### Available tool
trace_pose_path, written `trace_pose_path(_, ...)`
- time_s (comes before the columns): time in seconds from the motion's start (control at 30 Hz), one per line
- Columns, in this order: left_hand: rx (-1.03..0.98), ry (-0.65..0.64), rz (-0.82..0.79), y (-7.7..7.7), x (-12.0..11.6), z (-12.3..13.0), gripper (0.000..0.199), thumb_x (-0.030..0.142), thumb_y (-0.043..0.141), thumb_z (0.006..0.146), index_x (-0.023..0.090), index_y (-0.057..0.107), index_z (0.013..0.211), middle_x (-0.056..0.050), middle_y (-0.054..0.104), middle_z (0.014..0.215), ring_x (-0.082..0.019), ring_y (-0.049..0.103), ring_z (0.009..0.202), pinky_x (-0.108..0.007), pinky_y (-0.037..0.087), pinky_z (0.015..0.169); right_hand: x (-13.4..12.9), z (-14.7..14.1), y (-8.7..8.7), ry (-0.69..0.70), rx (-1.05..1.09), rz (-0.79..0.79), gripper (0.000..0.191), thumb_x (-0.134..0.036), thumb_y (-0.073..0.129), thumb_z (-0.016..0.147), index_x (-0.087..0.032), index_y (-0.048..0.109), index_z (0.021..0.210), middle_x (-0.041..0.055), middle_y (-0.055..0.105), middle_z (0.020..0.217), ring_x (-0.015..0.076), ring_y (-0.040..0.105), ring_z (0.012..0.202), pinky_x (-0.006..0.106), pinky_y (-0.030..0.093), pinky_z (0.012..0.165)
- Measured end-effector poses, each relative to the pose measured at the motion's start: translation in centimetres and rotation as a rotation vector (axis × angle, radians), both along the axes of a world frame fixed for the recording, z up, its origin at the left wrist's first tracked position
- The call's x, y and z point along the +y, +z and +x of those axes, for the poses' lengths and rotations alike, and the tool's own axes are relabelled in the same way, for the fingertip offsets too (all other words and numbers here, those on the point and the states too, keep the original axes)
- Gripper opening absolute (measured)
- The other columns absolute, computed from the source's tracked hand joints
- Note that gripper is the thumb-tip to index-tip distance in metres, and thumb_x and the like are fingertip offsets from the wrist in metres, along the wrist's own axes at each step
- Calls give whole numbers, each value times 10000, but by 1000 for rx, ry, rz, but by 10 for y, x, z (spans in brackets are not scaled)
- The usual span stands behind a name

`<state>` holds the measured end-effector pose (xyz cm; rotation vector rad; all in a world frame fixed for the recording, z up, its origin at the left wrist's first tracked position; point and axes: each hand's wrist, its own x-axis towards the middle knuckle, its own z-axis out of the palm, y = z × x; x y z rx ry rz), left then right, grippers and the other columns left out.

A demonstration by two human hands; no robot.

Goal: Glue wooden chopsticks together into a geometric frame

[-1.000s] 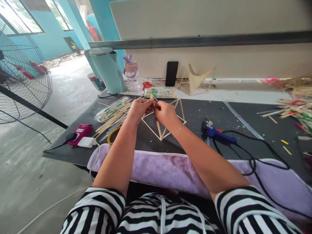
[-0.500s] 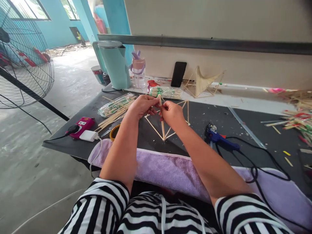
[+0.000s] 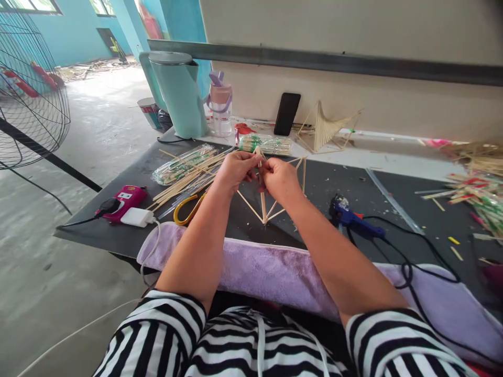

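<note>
Stick frame [image 3: 263, 205] rests on the dark tabletop [image 3: 334, 178] ahead of the person, its upper part between the two hands and its near corner pointing toward the purple towel [image 3: 259, 262]. From the left, a pink power strip [image 3: 131, 196] lies by the table edge, then loose sticks [image 3: 173, 191] and a yellow handle [image 3: 176, 215] beside the left forearm. That forearm slants up and inward; the left hand [image 3: 240, 166] bends in at the wrist, thumb and forefinger pinching the frame near its top, the other fingers curled beneath. Just to its right, the right hand [image 3: 281, 178] reaches in from the opposite side, knuckles up, fingertips closed on the same upright slightly lower. Further right, clear of the right forearm, lies a blue glue gun [image 3: 356, 221].
</note>
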<state>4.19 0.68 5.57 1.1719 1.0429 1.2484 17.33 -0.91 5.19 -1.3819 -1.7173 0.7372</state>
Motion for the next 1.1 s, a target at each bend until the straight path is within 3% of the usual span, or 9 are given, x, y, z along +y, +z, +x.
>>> trace_pose_path(0.23,-9,-12,-30,2,-1,-1,204,304,772,758,123,696,702,19,591,484,-50,505,364,-157,342,360,-1,-1,3,0,53,-49,134,-251,550,824,-175,646,767,8,645,555,128,553,358,206,377,358)
trace_pose_path(0.5,-22,-52,-46,3,-2,-3,227,327,794,745,115,711,738,11,606,491,-57,528,369,-154,350,363,-2,-2,2,2,95,-71,125,-241,536,824,-176,625,764,11,636,562,161,601,401,227,416,375)
trace_pose_path(0.83,-144,-83,-78,-3,0,-5,83,174,697,814,92,688,804,17,644,574,-59,548,375,-153,419,363,-6,-9,-7,-32,252,-72,80,-223,548,831,-199,561,756,-18,633,618,128,579,367,220,461,334)
trace_pose_path(1.1,-123,-106,-83,0,-1,-6,140,213,693,835,116,630,758,32,605,549,-70,556,376,-152,401,361,-7,-9,-6,-44,261,-78,77,-227,546,842,-196,577,779,-13,634,630,139,588,365,237,483,324)
